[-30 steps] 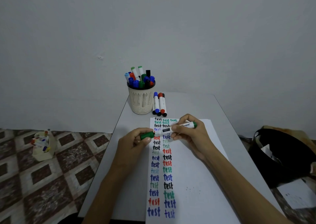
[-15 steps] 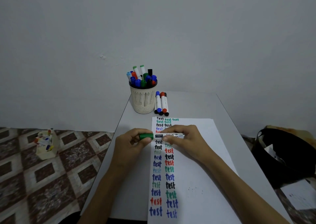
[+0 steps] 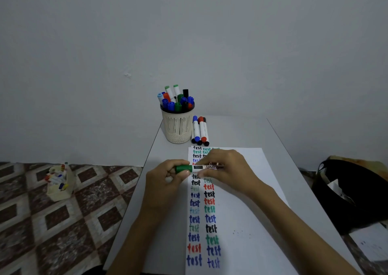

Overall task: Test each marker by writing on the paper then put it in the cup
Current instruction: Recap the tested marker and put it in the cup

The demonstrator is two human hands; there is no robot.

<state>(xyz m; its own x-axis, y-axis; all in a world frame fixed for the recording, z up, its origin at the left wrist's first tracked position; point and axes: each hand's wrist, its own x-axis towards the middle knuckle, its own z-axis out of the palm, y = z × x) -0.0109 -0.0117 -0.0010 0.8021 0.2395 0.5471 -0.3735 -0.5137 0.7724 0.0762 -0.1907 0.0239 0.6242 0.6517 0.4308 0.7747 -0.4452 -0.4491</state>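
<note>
A green-capped white marker (image 3: 198, 167) lies level above the paper (image 3: 241, 211), held by both hands. My left hand (image 3: 168, 177) grips its green cap between thumb and fingers. My right hand (image 3: 227, 167) curls round the white barrel and hides its far end. The paper carries two columns of the word "test" in black, green, blue and red. A cream slatted cup (image 3: 178, 125) at the table's far end holds several markers. A few more markers (image 3: 200, 131) lie flat just right of the cup.
The small grey table (image 3: 279, 148) stands against a bare wall. On the tiled floor to the left sits a small box of markers (image 3: 59, 183). A black bag (image 3: 352, 195) lies on the floor at the right, with a loose sheet (image 3: 371, 241) beside it.
The marker has gone from tilted to level and dropped a little towards the paper. My right hand has slid over the barrel, covering its green end.
</note>
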